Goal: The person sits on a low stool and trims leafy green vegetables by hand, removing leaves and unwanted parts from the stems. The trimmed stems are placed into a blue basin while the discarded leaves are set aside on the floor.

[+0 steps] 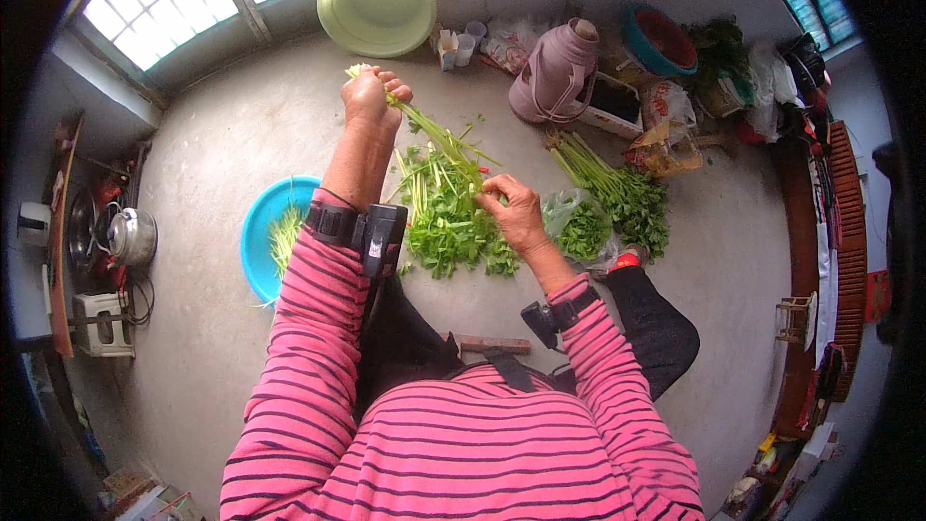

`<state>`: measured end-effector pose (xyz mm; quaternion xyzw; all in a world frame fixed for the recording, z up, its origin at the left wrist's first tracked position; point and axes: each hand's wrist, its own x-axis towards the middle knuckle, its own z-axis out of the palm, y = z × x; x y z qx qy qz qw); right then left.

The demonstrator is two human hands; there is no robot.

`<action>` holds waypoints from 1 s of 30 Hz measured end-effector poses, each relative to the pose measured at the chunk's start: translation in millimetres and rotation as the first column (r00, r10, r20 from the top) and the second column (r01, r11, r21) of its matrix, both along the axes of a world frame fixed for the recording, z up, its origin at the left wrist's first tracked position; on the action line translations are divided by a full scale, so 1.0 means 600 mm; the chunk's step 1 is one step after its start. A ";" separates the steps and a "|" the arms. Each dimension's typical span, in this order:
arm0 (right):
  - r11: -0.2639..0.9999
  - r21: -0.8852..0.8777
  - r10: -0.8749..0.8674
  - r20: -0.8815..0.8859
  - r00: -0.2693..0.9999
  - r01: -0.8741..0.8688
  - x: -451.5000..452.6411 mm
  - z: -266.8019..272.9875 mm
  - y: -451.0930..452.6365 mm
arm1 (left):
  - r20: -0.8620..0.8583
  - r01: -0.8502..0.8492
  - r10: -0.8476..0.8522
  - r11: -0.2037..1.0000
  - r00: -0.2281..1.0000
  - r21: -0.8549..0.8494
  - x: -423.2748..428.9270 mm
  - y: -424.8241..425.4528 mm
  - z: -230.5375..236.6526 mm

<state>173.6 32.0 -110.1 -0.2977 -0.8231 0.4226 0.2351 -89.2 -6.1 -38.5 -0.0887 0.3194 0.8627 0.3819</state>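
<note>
My left hand (375, 95), raised at the upper middle, is closed around the pale base end of a few leafy celery stalks (443, 136). They slant down to the right, where the fingertips of my right hand (512, 211) pinch their leafy part. Below the stalks a heap of cut celery leaves and stems (445, 231) lies on the floor. A blue plastic basin (255, 250) holding thin green stems (286, 235) stands left of my left forearm. Right of my right hand are a clear plastic bag of leaves (584, 230) and a bunch of celery (615, 192).
A pink thermos (553, 72), a white box (615, 112) and a blue-and-red basin (660, 40) stand at the upper right. A pale green basin (376, 9) leans by the wall. At the left are a metal kettle (133, 236) and a white stool (103, 325). A wooden piece (495, 344) lies before me.
</note>
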 end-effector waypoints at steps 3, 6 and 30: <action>0.986 -0.153 0.064 0.032 0.997 -0.059 0.015 0.010 0.013 | -0.033 0.002 -0.002 1.000 0.999 0.002 -0.001 -0.001 0.000; 0.979 -0.112 0.171 0.018 0.985 -0.168 0.029 0.021 0.018 | -0.017 0.013 -0.012 1.000 1.000 0.007 -0.002 -0.001 0.002; 0.732 -0.624 0.322 -0.037 0.946 -0.274 0.077 0.069 0.029 | -0.203 0.015 -0.042 0.991 0.978 -0.133 0.008 -0.001 0.026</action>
